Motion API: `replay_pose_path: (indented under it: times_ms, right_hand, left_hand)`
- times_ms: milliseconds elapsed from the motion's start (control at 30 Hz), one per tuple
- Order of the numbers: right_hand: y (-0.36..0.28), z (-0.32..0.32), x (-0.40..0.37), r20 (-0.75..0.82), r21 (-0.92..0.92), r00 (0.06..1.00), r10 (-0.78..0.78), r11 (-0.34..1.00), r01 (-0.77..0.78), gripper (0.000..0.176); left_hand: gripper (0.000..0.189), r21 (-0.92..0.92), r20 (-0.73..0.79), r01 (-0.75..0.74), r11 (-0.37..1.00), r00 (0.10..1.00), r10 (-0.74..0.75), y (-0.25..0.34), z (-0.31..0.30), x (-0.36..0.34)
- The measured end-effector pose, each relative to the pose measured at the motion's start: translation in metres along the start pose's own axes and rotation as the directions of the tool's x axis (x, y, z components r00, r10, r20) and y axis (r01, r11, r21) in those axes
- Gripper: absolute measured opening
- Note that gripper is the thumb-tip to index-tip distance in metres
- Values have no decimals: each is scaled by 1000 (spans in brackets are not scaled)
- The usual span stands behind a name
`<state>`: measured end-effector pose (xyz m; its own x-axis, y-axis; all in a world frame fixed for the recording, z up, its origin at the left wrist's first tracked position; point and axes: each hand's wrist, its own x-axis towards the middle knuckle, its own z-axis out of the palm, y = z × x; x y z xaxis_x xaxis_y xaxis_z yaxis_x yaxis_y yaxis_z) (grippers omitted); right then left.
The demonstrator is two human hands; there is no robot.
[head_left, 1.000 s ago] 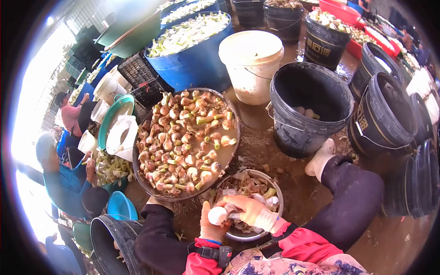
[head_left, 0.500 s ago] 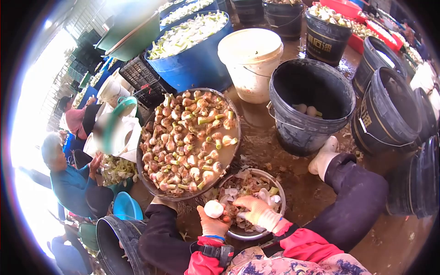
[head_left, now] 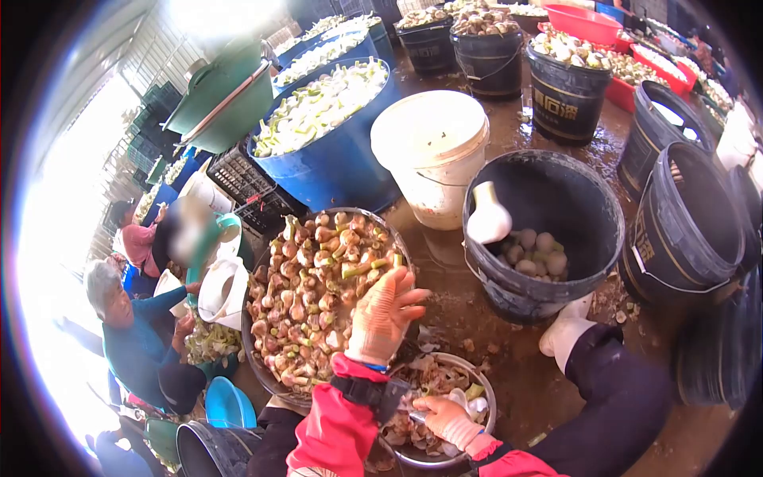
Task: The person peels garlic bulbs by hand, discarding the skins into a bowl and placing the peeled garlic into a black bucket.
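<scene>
My left hand (head_left: 385,314), in an orange glove, is raised over the right part of a round tub (head_left: 249,350) of unpeeled garlic bulbs (head_left: 306,278). Its fingers are spread and hold nothing. A white peeled bulb (head_left: 489,215) with a stem appears in mid-air at the left side of a black bucket (head_left: 509,290), where several pale bulbs (head_left: 536,254) lie inside. Over a metal bowl (head_left: 493,389) of skins and scraps (head_left: 433,374), my right hand (head_left: 449,421) is closed round something small, with a shiny bit by the fingertips, too small to name.
A white bucket (head_left: 433,171) and a blue tub (head_left: 318,171) of cut stems stand beyond. More black buckets (head_left: 687,222) are at the right. At the left, a person in blue (head_left: 139,334) works near a blue basin (head_left: 229,404). My legs flank the bowl.
My left hand has moved up and forward from the bowl, let go of the white bulb and opened. The bulb is now by the black bucket. The view has tilted up, showing more bulbs inside.
</scene>
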<state>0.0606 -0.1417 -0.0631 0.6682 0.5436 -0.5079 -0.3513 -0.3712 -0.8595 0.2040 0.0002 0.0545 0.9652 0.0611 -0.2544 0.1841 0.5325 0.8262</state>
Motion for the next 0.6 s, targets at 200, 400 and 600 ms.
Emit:
replay_pose_path:
  times_ms: [200,400,600]
  right_hand:
    - [14,2,14,-83,133,997,-5,991,16,32]
    - [0,-7,13,-216,226,976,-19,972,69,29]
    - [3,1,11,-354,497,928,-111,819,288,39]
  left_hand:
    - [39,935,131,-127,-331,991,-11,-68,-111,78]
    - [29,923,-48,55,380,998,-27,-54,-124,54]
    - [27,84,-218,137,987,969,-116,-17,-73,-81]
